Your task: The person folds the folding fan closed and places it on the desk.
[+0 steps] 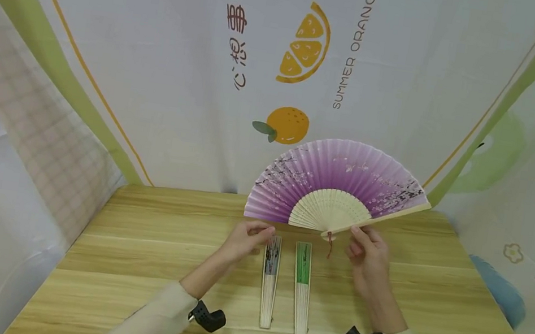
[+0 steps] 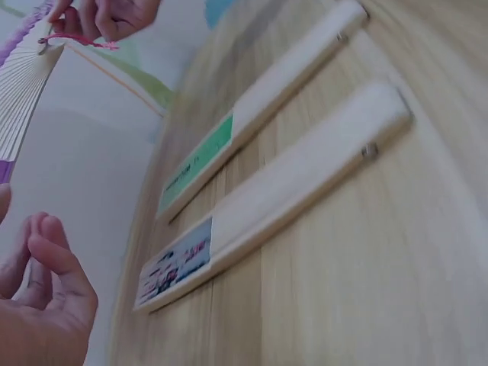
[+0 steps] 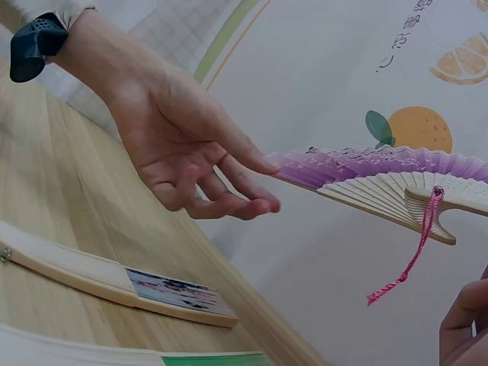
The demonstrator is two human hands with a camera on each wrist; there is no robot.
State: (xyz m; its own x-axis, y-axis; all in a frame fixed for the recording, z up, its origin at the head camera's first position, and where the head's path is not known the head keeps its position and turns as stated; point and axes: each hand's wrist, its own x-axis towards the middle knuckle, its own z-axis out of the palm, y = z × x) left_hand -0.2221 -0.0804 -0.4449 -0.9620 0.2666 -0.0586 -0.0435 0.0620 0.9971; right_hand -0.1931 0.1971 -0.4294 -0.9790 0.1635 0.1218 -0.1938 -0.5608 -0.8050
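A purple folding fan (image 1: 344,166) with blossom print and pale ribs is spread wide above the table. My right hand (image 1: 371,258) pinches its right outer stick near the pivot, where a red tassel (image 3: 412,259) hangs. Below the fan's left end is my left hand (image 1: 249,238). In the right wrist view, the left thumb tip meets or overlaps the fan's left edge, while the other left fingers (image 3: 236,206) are loosely bent and apart from the thumb. Two folded fans lie on the table between the hands: one grey and patterned (image 1: 269,281), one green (image 1: 301,289).
The wooden table (image 1: 131,262) carries the folded fans side by side. Behind it hangs a white cloth (image 1: 180,92) with orange prints and lettering. More cloth hangs at the left and right sides. A black camera mount (image 1: 210,317) sits at each wrist.
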